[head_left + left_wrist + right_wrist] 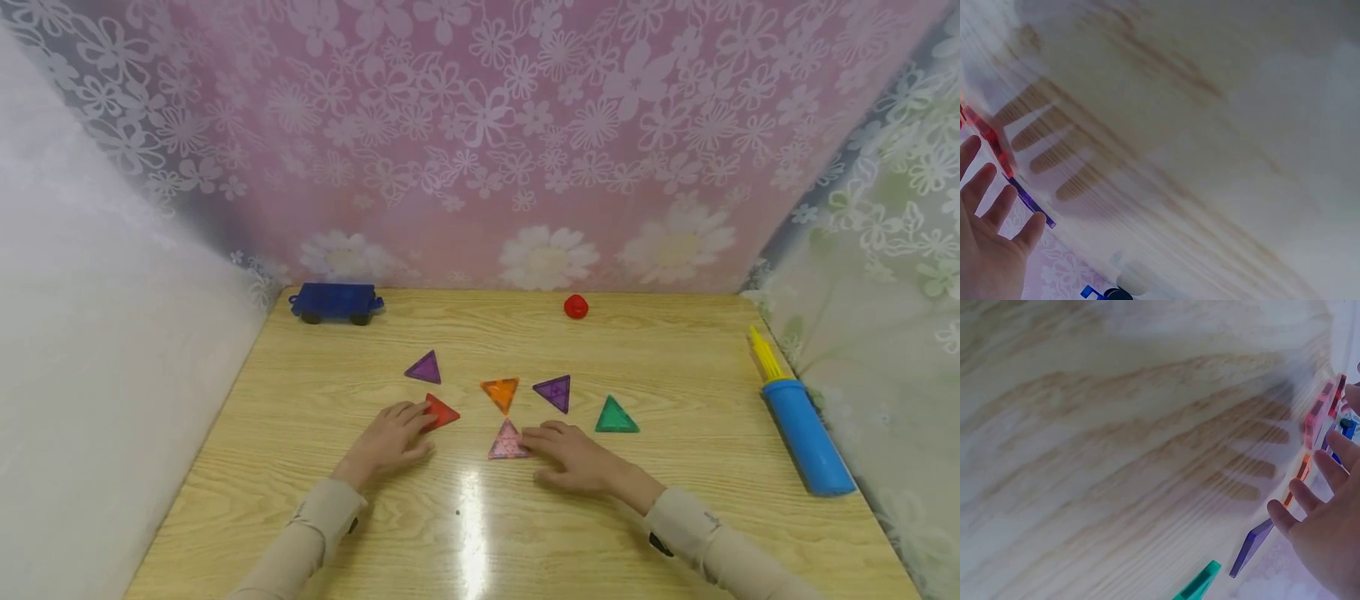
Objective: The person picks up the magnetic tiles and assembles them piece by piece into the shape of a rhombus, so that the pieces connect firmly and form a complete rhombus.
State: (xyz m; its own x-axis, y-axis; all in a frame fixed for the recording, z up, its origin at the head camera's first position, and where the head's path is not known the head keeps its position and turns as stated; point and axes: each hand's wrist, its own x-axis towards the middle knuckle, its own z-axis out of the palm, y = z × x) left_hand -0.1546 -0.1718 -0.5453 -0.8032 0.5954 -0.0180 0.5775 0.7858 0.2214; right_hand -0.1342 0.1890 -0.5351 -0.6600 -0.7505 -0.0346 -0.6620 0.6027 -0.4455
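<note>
My left hand [388, 442] has its fingertips over the left side of a red triangular tile [442, 412], fingers extended. At the right edge of a pink triangular tile [507, 442] are the fingertips of my right hand [573, 458], its fingers also extended. Behind the pink tile, corner near corner, lies an orange triangular tile [500, 393]. One purple triangular tile [425, 367] is beyond the red one; a second purple triangle [555, 392] lies right of the orange. A green triangular tile [617, 416] is farther right. In the right wrist view the fingers [1307, 497] are spread.
A blue toy wagon [335, 302] stands at the table's back left. Near the back edge sits a small red object [576, 307]. A blue and yellow hand pump [806, 433] lies along the right edge. Flowered curtains [525, 125] hang behind the wooden table [570, 542].
</note>
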